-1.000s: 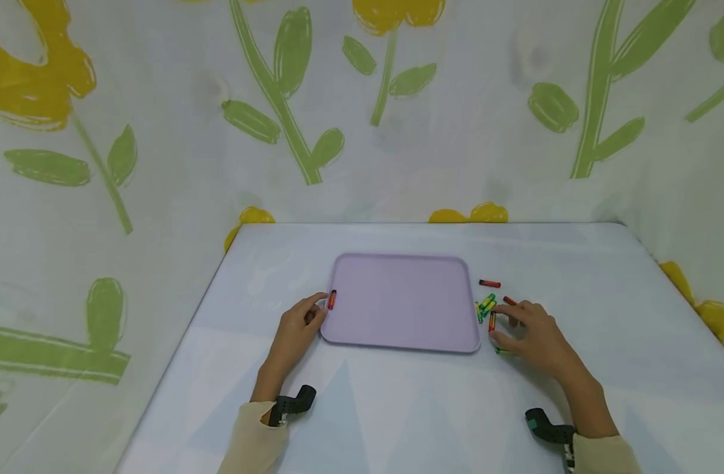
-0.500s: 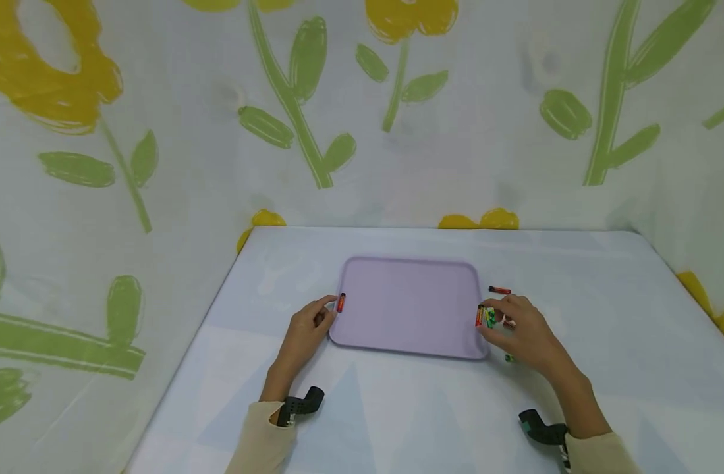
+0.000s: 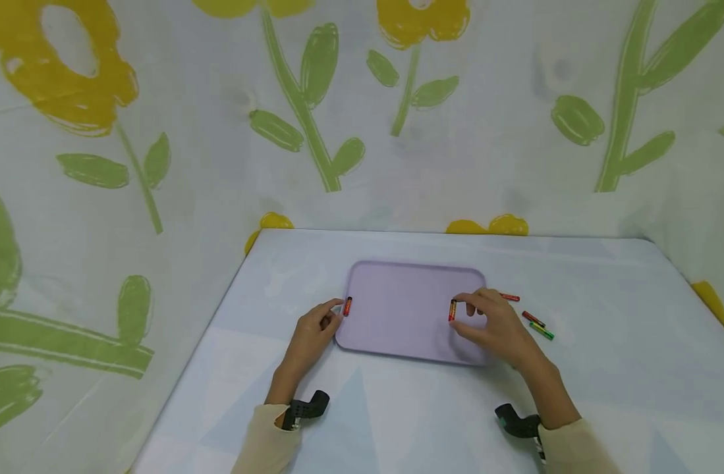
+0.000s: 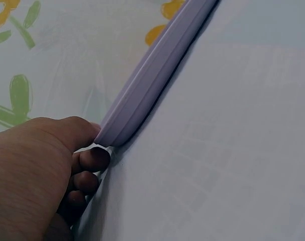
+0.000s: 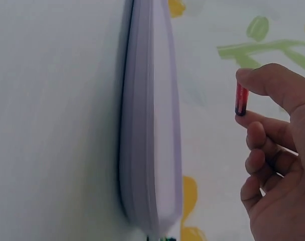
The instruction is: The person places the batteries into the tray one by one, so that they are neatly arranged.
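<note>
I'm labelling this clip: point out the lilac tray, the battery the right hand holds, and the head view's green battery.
Lilac tray (image 3: 400,309), head view: bare floor.
Held battery (image 5: 241,96), right wrist view: red casing.
Green battery (image 3: 541,330), head view: middle of its side.

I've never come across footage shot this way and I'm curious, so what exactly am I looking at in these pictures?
There is no machine here, just a person working bare-handed. The wide picture is taken from the head, looking forward and down. The two close ones come from small cameras worn on the wrists, one on each.

On the table lies a purple tray. To its right are two red batteries and a green-and-yellow one.

The right hand pinches another red battery over the tray. The left hand is at the tray's left edge, beside one more red battery; whether it grips anything is hard to tell.
</note>
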The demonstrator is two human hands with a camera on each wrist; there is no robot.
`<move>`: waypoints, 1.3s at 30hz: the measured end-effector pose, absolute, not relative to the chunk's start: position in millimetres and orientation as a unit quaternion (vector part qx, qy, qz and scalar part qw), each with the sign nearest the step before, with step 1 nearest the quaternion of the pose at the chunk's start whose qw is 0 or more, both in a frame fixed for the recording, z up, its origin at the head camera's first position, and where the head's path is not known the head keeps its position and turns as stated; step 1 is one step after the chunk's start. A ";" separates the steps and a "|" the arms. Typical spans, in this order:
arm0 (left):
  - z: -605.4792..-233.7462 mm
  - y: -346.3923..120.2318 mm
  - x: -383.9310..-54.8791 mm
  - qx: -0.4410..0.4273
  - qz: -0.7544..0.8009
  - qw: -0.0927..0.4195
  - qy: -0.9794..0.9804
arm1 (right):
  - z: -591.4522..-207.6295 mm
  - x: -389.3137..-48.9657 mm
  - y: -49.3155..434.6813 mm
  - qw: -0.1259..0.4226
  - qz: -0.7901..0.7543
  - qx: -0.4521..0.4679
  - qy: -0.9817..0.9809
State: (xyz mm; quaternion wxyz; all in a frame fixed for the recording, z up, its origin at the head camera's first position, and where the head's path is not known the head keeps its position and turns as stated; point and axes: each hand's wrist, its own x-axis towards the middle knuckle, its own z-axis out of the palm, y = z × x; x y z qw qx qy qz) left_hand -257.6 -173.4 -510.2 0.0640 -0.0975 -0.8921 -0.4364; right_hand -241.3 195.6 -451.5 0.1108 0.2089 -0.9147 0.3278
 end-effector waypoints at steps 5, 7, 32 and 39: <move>-510.3 -173.0 -257.1 -0.095 -0.434 0.056 -0.894 | -452.4 -247.1 177.8 0.081 0.329 0.198 -0.920; -510.5 -173.3 -257.5 -0.096 -0.431 0.059 -0.896 | -453.1 -249.9 171.6 0.078 0.328 0.201 -0.920; -508.3 -173.2 -254.6 -0.098 -0.433 0.061 -0.894 | -465.2 -273.0 97.9 0.049 0.364 0.262 -0.892; -507.7 -174.1 -254.6 -0.096 -0.432 0.057 -0.895 | -469.5 -279.4 81.1 0.060 0.358 0.278 -0.889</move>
